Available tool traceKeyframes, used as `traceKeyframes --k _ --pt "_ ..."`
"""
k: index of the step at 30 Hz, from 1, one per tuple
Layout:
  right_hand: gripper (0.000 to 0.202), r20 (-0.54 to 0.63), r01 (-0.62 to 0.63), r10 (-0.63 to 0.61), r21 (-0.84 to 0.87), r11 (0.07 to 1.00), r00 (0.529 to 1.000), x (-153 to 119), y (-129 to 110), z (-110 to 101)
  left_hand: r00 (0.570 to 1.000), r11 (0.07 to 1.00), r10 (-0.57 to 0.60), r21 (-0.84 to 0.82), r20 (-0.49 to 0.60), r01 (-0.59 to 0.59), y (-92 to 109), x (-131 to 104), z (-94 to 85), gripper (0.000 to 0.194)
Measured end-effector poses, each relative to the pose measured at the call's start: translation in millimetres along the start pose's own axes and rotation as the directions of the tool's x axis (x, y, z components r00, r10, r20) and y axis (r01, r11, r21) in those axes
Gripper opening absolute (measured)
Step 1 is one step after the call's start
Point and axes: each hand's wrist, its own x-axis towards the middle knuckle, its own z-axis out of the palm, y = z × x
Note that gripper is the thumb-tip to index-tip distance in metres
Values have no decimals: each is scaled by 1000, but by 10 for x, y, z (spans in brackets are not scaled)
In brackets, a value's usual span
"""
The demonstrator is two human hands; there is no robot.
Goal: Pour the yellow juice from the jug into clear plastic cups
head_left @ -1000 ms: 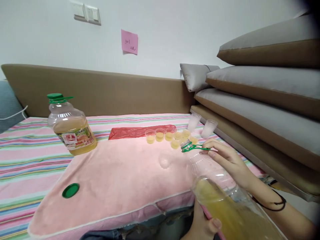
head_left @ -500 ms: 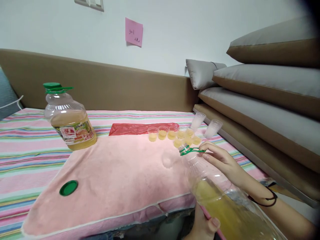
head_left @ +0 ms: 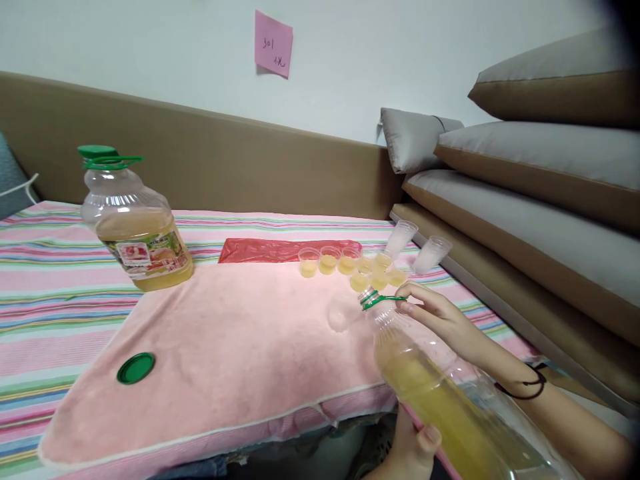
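A large open bottle (head_left: 435, 393) of yellow liquid lies tilted at the lower right, its mouth towards the cups. My right hand (head_left: 435, 317) is closed on the green ring at its neck. From below, my left hand (head_left: 413, 447) grips the bottle's side, thumb on a pink strip. A clear cup (head_left: 340, 313) stands on the pink blanket (head_left: 225, 347), just left of the bottle's mouth. Behind it are several small cups (head_left: 329, 261) holding yellow liquid. The green cap (head_left: 136, 368) rests on the blanket at the left.
A second bottle (head_left: 145, 247), capped, stands at the left on the striped cloth (head_left: 45, 293). A red plastic bag (head_left: 270, 251) lies behind the blanket. Two stacks of clear cups (head_left: 433, 253) lean near the piled cushions (head_left: 540, 207) on the right.
The held bottle is tipped more level, and its liquid has run forward towards the neck. Both hands keep their hold. The view has shifted slightly.
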Motion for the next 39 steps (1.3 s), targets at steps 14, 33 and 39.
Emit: traceKeyframes --k 14,33,39 --pt "28 32 25 -24 -19 1000 999 58 -15 13 1000 1000 -1 -24 -2 1 -40 0 14 81" --pt "30 160 -78 77 -5 997 984 115 -64 -3 1000 996 -9 -89 -24 7 -49 -26 101 84" --pt "32 166 -91 90 2 996 982 134 -95 -6 996 995 1 -102 -94 -11 -184 27 70 93"
